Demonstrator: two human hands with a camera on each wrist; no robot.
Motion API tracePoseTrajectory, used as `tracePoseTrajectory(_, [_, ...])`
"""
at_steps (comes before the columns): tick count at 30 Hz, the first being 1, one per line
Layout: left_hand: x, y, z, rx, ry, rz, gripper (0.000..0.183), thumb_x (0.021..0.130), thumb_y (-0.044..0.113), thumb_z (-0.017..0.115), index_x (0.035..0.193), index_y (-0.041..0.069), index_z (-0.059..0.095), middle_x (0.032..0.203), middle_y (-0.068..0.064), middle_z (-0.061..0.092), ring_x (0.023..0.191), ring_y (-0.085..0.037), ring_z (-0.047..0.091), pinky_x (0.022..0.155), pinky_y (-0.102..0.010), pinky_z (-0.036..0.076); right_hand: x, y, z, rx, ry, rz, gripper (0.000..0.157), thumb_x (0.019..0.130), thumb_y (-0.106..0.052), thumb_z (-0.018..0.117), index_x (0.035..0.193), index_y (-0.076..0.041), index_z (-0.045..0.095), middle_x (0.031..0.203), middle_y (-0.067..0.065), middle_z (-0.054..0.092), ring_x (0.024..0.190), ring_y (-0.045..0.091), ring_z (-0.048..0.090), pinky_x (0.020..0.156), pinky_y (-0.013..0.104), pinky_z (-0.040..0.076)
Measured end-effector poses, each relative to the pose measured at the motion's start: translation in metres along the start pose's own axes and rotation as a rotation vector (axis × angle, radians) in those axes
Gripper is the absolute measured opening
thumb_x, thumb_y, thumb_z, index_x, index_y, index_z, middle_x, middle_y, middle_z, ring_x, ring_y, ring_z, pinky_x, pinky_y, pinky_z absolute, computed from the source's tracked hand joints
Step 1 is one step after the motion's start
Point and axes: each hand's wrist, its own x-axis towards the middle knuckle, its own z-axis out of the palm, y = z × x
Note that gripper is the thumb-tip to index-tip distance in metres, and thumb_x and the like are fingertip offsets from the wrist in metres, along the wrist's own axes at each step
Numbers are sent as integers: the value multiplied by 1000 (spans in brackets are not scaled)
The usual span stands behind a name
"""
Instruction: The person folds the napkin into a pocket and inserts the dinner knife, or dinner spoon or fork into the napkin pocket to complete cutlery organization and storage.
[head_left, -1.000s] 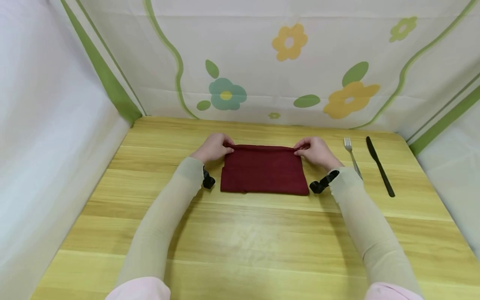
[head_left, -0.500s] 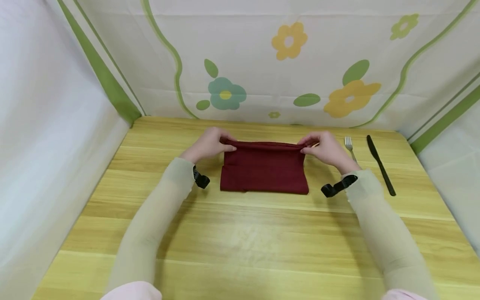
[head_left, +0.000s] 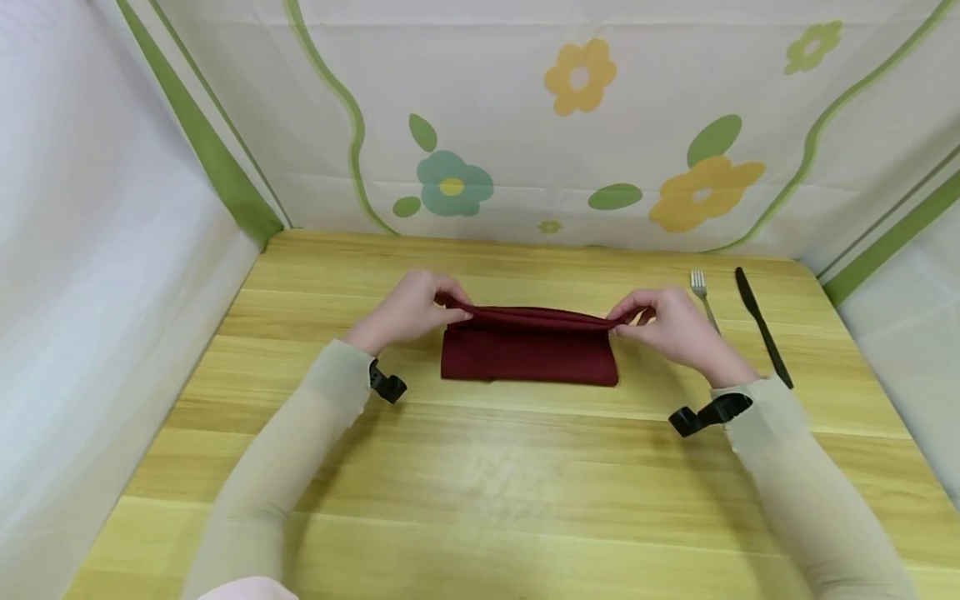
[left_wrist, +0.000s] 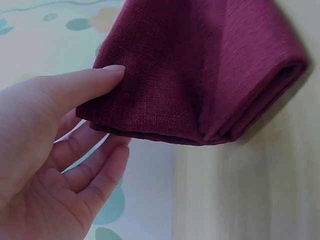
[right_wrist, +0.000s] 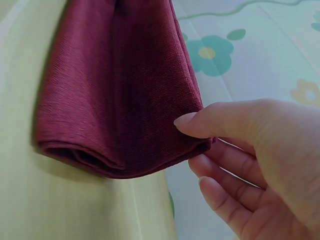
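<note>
A folded dark red cloth napkin (head_left: 528,358) lies near the middle of the wooden table, its far edge lifted and tilted up. My left hand (head_left: 412,310) pinches the lifted edge at its left corner. In the left wrist view the thumb lies on top of the cloth (left_wrist: 165,75) and the fingers are underneath. At the right corner my right hand (head_left: 667,327) pinches the same edge between thumb and fingers. Stacked layers show along the side of the cloth (right_wrist: 125,100) in the right wrist view, and its near part rests on the table.
To the right of my right hand lie a fork (head_left: 699,287) and a black knife (head_left: 761,325), the fork's handle partly hidden behind that hand. A white curtain with printed flowers (head_left: 525,125) stands along the table's (head_left: 480,500) back edge.
Both hands first raised the napkin's far edge, then brought it nearer to me, so less of the top face shows. The hands have moved slightly apart. Fork and knife stay put.
</note>
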Motion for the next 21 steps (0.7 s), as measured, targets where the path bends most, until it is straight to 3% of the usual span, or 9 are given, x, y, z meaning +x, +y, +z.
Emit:
tracePoseTrajectory(7, [-17, 5, 11, 6, -31, 60, 8, 87, 11, 83, 89, 16, 78, 89, 9, 71, 81, -11, 65, 72, -33, 54, -20, -1, 6, 6, -24, -49, 20, 84, -2, 84, 92, -19, 80, 91, -6, 73, 75, 14, 64, 64, 24, 52])
tracePoseTrajectory(14, [-33, 5, 22, 1, -91, 32, 12, 85, 10, 85, 87, 17, 76, 90, 10, 70, 79, -9, 63, 72, -29, 54, -34, 2, 20, 22, -102, -14, 20, 83, -5, 85, 91, -23, 79, 95, -7, 73, 76, 13, 63, 65, 26, 52])
tracePoseTrajectory(21, [-45, -1, 31, 11, -138, 35, 13, 85, 9, 85, 90, 17, 76, 92, 8, 69, 72, -10, 63, 68, -29, 55, -44, 9, 35, 57, -112, -62, 20, 79, -7, 89, 89, -21, 79, 94, -7, 71, 79, 15, 62, 66, 27, 53])
